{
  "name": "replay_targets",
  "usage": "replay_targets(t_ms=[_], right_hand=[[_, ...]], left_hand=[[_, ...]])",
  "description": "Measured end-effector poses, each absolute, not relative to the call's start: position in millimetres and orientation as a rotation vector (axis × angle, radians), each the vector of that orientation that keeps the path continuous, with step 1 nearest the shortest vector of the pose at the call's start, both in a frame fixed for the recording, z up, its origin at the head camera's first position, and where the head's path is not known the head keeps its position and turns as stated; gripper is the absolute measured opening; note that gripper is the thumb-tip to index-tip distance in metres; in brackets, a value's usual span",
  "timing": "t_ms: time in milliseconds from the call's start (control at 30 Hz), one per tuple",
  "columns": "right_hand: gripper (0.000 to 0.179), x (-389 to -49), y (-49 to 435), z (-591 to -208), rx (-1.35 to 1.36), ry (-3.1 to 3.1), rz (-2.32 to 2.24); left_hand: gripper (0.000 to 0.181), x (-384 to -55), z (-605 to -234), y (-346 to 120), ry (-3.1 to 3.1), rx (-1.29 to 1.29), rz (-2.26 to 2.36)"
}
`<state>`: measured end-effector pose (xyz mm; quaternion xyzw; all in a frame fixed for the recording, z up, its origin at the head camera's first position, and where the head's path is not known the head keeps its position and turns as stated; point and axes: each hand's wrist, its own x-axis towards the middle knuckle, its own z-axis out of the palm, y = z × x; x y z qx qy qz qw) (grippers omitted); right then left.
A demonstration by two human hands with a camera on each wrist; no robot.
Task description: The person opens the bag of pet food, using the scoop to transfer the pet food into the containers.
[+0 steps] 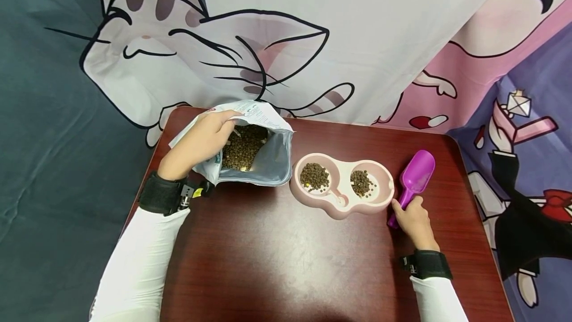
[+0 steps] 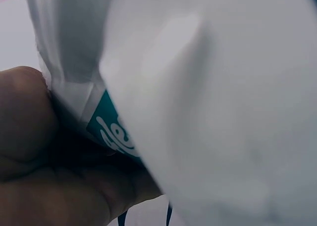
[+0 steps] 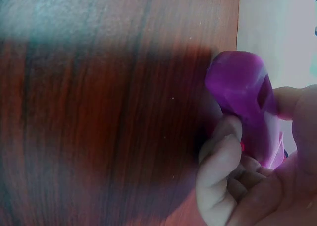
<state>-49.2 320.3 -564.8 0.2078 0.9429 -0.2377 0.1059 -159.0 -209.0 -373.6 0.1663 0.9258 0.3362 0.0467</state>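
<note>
a: item one?
b: left hand [image 1: 213,135], thumb and fingers gripping the upper edge of a foil-lined bag [image 1: 276,160]. the bag's mouth stands wide; brown pellets [image 1: 243,152] inside.
a: item two?
b: right hand [image 1: 415,217], fingers curled round the handle of a purple scoop [image 1: 418,170], at the right of the worktop [image 1: 250,267]. scoop's broad end points away from the person; whether it touches the wood, cannot tell.
a: item three?
b: pink double bowl [image 1: 346,169], between bag and scoop. a heap in each hollow, the left heap larger.
a: handling notes?
b: judgement only. a firm pinch at the rim suits the bag; slack, its soft wall may fold over the opening. scoop: best carried level, thumb braced on the handle, well clear of the bowl's edge, since a knock could scatter the heaps.
</note>
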Motion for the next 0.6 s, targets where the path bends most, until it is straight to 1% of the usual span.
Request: replay_targets(t_ms=[233,333,500,600], right_hand=[[0.067,-46,320,-560,0.614,2.753,-0.687],[0.072,-45,321,-555,0.647,2.742,-0.660],[0.087,-45,326,-541,0.718,2.716,-0.613],[0.088,-46,327,-530,0.756,2.724,-0.590]], left_hand=[[0.042,-159,-373,-209,2.825,0.506,1.025],[0.042,-159,-373,-209,2.821,0.503,1.027],[0.041,-159,-373,-209,2.828,0.512,1.028],[0.040,-159,-372,-209,2.829,0.524,1.026]])
